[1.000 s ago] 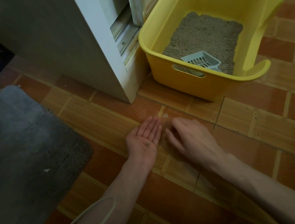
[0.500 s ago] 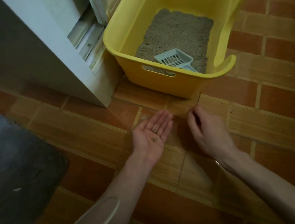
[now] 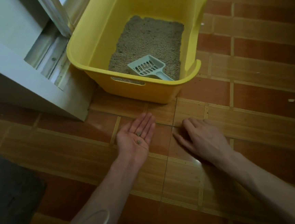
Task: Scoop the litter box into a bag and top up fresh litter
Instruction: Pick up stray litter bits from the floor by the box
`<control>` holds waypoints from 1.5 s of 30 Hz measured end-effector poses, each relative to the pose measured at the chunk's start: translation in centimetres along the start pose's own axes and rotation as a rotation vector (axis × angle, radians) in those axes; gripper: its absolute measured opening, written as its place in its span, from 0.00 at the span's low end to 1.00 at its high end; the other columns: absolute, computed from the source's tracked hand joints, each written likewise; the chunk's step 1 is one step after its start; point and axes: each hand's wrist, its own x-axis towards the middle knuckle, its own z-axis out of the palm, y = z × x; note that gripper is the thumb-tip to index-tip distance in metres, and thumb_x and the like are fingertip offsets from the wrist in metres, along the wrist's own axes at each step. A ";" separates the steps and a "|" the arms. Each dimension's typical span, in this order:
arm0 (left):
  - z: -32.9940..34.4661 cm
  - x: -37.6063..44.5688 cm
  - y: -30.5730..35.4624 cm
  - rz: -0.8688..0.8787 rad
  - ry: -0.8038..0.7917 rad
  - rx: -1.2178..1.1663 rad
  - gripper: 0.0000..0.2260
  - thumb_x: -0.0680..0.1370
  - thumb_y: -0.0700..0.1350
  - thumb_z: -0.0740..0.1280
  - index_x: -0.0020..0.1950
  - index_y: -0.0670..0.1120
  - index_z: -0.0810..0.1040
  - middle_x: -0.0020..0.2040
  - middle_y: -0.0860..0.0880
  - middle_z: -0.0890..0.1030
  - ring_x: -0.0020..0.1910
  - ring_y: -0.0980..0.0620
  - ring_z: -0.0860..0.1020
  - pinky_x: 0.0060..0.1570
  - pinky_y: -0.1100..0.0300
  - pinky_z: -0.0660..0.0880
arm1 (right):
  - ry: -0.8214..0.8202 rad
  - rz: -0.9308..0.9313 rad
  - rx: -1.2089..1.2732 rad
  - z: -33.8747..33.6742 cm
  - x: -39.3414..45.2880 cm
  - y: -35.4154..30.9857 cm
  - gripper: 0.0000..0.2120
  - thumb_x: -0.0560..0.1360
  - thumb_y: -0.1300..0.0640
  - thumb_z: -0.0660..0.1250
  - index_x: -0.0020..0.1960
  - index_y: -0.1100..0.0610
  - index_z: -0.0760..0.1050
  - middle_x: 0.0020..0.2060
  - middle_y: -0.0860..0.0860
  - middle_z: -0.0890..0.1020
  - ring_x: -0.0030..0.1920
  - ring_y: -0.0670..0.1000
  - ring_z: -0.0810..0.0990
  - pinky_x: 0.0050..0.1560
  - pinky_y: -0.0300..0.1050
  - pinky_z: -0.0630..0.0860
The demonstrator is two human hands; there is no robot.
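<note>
The left hand lies palm up, flat, with litter grains on it; the right hand rests palm down, fingers spread, on the floor.

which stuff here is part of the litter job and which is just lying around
Part of the job: yellow litter box, litter in it, pale scoop lying on the litter, stray bits on the open left hand, right hand on the tiled floor.

Lying about: dark mat, white door frame.
</note>
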 end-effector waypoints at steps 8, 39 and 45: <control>0.6 -0.3 -1.2 -0.014 -0.012 0.014 0.22 0.87 0.47 0.50 0.61 0.35 0.79 0.55 0.38 0.86 0.53 0.44 0.86 0.54 0.53 0.80 | 0.102 -0.064 0.029 -0.8 -1.1 0.8 0.22 0.82 0.37 0.55 0.47 0.55 0.74 0.39 0.52 0.81 0.36 0.54 0.80 0.40 0.49 0.78; 2.1 0.1 -3.9 -0.062 -0.055 0.052 0.23 0.87 0.47 0.49 0.59 0.34 0.79 0.56 0.36 0.85 0.58 0.41 0.84 0.58 0.51 0.78 | 0.011 0.270 -0.023 -2.7 -0.4 -3.3 0.09 0.80 0.53 0.65 0.43 0.55 0.71 0.30 0.53 0.79 0.26 0.57 0.78 0.23 0.46 0.64; 3.5 -0.2 -4.9 -0.127 -0.056 0.169 0.25 0.87 0.49 0.49 0.62 0.35 0.80 0.57 0.38 0.85 0.60 0.43 0.83 0.61 0.53 0.76 | 0.222 0.159 0.157 -4.3 0.5 -5.5 0.10 0.80 0.51 0.56 0.44 0.54 0.72 0.28 0.51 0.78 0.23 0.54 0.75 0.22 0.44 0.60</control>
